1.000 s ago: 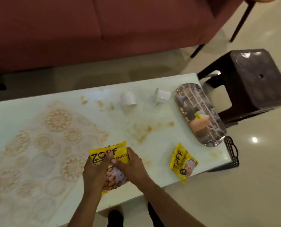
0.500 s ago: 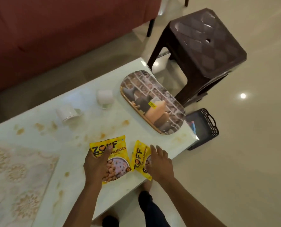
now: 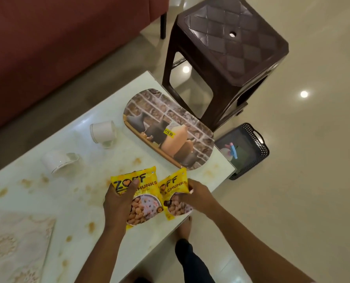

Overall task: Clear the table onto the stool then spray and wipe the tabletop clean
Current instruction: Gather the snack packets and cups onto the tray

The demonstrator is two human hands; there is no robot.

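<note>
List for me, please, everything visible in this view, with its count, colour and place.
snack packets: 2, yellow, table's near edge, side by side, one under each hand
cups: 2, white, on their sides on the table
tray: 1, oval, brick-and-pots print, table's right end
table: 1, white, brown-stained
stool: 1, dark brown, beyond the table's end
basket: 1, black, on the floor
sofa: 1, maroon, behind
left hand: grips one packet
right hand: grips the other
</note>
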